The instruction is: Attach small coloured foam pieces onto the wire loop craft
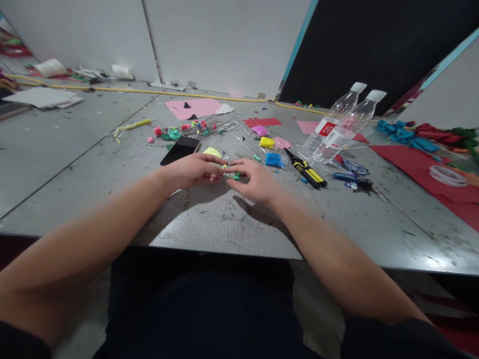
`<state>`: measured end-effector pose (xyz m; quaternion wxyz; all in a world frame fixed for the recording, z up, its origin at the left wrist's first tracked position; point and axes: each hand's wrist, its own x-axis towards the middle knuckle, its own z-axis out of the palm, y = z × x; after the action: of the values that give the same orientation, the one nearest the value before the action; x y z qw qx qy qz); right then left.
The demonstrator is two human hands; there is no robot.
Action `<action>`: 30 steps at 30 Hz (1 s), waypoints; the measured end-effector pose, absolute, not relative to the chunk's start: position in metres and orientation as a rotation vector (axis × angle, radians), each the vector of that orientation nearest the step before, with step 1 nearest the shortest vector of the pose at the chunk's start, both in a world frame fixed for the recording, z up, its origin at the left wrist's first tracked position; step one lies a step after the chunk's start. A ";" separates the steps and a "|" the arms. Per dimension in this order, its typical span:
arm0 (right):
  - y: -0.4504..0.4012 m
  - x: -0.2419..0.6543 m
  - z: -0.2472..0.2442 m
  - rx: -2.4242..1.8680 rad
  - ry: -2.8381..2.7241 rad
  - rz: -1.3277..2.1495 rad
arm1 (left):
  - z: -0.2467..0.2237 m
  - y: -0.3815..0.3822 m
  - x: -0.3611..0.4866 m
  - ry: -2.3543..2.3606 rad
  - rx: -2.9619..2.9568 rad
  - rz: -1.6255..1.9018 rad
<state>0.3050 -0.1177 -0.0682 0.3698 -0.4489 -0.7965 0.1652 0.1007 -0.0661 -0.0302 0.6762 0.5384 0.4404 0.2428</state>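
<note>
My left hand (198, 170) reaches in from the left, its fingertips pinched around a small yellow piece of clay (225, 167). Opposite it, my right hand (252, 180) curves inward, with a small green piece of clay (237, 175) showing between thumb and fingers. The fingertips of both hands meet at the yellow bit, low over the tabletop. Just behind my left hand lie a dark phone (182, 149) and a pale yellow clay packet (212, 151). Beyond my right hand are a blue clay packet (274, 160) and a yellow one (267, 142).
Black-and-yellow pliers (307, 168) lie to the right, near two clear plastic bottles (337, 134). Further right are red paper sheets (407, 164) and a roll of clear tape (448, 175). Colourful clay bits (174, 133) and pink paper (192, 107) lie behind the phone.
</note>
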 end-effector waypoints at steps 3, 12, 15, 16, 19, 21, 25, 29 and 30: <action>-0.118 0.304 -0.069 -1.143 -2.031 0.405 | -0.031 -0.067 0.100 0.957 1.259 0.559; -0.117 0.303 -0.071 -1.128 -2.029 0.416 | -0.034 -0.067 0.099 0.932 1.289 0.548; -0.118 0.303 -0.071 -1.133 -2.022 0.427 | -0.033 -0.068 0.100 0.939 1.295 0.544; -0.118 0.303 -0.071 -1.133 -2.020 0.431 | -0.033 -0.068 0.100 0.940 1.298 0.544; -0.118 0.304 -0.070 -1.137 -2.021 0.446 | -0.032 -0.068 0.100 0.944 1.310 0.547; -0.118 0.304 -0.070 -1.143 -2.028 0.453 | -0.032 -0.068 0.100 0.951 1.316 0.551; -0.118 0.304 -0.069 -1.152 -2.029 0.478 | -0.031 -0.069 0.100 0.973 1.313 0.561; -0.121 0.302 -0.066 -1.182 -2.005 0.532 | -0.029 -0.071 0.102 0.974 1.336 0.584; -0.122 0.302 -0.066 -1.185 -2.008 0.545 | -0.029 -0.072 0.102 0.966 1.350 0.588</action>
<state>0.3021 -0.1220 -0.0662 0.3648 -0.4609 -0.7807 0.2119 0.1017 -0.0721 -0.0291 0.6367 0.5912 0.4230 0.2573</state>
